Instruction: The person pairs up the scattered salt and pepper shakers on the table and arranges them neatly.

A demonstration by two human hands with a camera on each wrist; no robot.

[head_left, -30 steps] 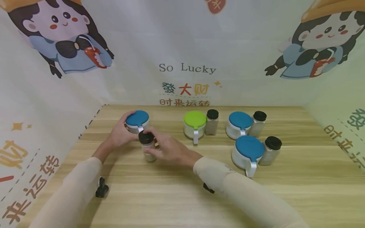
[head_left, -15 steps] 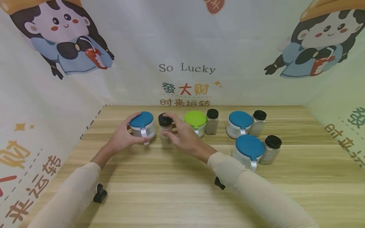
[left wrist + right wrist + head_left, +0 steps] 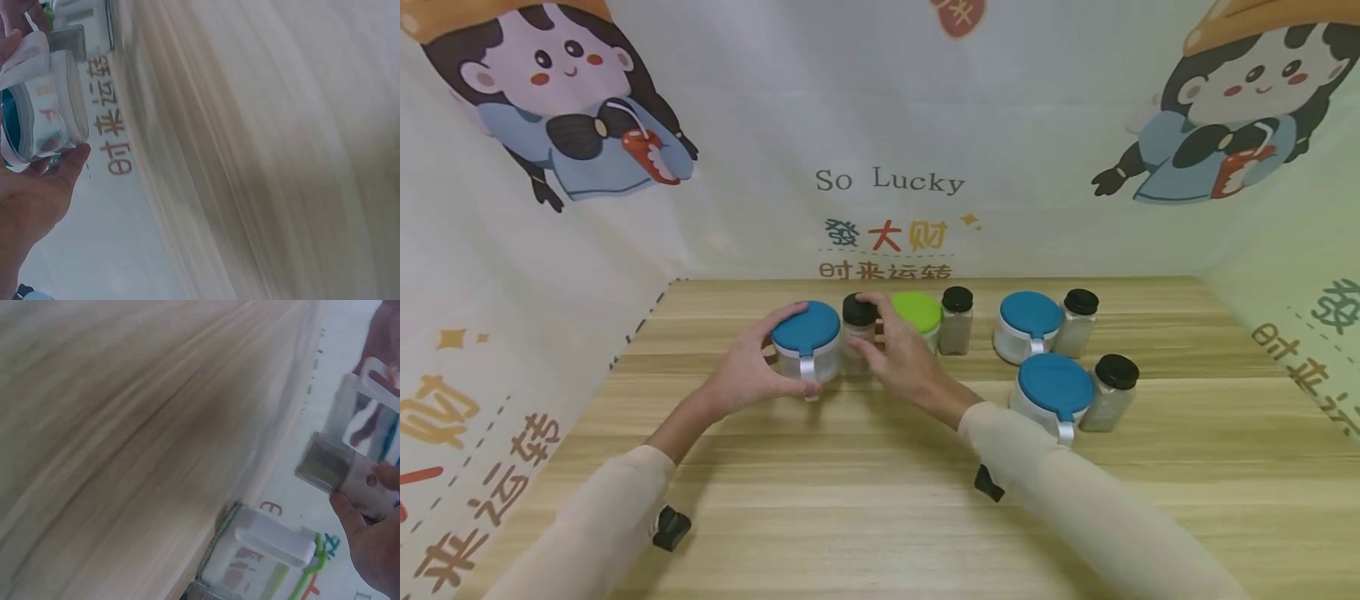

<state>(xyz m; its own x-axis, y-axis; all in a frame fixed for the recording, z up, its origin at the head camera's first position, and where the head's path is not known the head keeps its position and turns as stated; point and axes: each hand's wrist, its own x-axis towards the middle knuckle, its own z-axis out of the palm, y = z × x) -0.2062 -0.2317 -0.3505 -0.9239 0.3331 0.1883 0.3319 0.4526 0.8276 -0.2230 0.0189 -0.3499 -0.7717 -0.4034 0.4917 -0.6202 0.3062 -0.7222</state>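
Observation:
My left hand (image 3: 748, 367) grips a clear seasoning jar (image 3: 807, 354) with a blue lid and a white handle, thumb at the handle side. In the left wrist view its fingers reach around the jar (image 3: 53, 112), whose base shows against the backdrop. My right hand (image 3: 906, 354) pinches a spice bottle (image 3: 859, 315) with a black cap, close beside the blue-lidded jar's right side. The right wrist view shows thumb and finger on the bottle's label (image 3: 369, 487) and its grey-brown contents. A green-lidded jar (image 3: 917, 310) stands just right, partly hidden by the right hand.
A black-capped bottle (image 3: 956, 321) stands beside the green-lidded jar. Farther right, two blue-lidded jars, one at the back (image 3: 1030, 315) and one nearer (image 3: 1055, 385), each have a black-capped bottle at their right. A printed cloth (image 3: 880, 108) walls off the wooden table (image 3: 850, 508).
Both hands have moved right, bringing the blue-lidded jar and the spice bottle towards the green-lidded jar. The bottle has gone from in front of the blue-lidded jar to its right side.

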